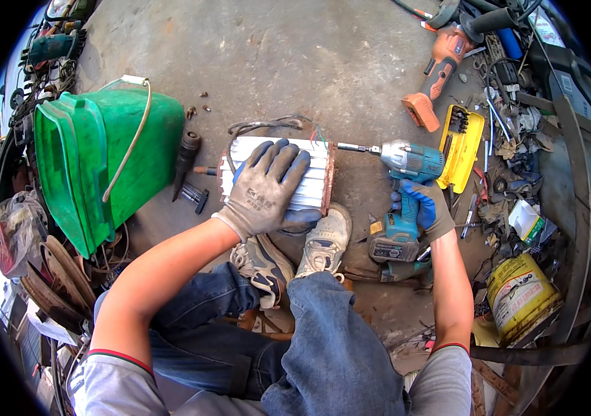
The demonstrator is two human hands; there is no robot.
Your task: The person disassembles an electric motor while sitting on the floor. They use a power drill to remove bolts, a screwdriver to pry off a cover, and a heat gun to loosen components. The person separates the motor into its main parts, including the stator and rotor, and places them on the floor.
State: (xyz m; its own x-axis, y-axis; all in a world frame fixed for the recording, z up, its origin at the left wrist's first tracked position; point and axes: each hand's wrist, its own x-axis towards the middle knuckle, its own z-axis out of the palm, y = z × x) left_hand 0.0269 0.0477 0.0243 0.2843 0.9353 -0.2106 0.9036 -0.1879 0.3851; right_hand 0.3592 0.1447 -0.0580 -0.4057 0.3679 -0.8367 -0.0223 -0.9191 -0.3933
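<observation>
A finned, silver-white electric motor lies on its side on the floor in front of my shoes. My gloved left hand is laid over it, fingers across the fins and thumb along the near side. A shaft juts from its left end, and a dark cable with thin coloured wires lies along its far side. My gloved right hand is wrapped round the handle of a teal cordless impact driver. The driver's long socket bit points left and reaches the motor's rusty right end; whether it engages a bolt, I cannot tell.
A green bucket lies tipped at the left, with a dark chisel-like tool beside it. An orange angle grinder and a yellow bit case are at the right, among scrap. A yellow tin stands near right.
</observation>
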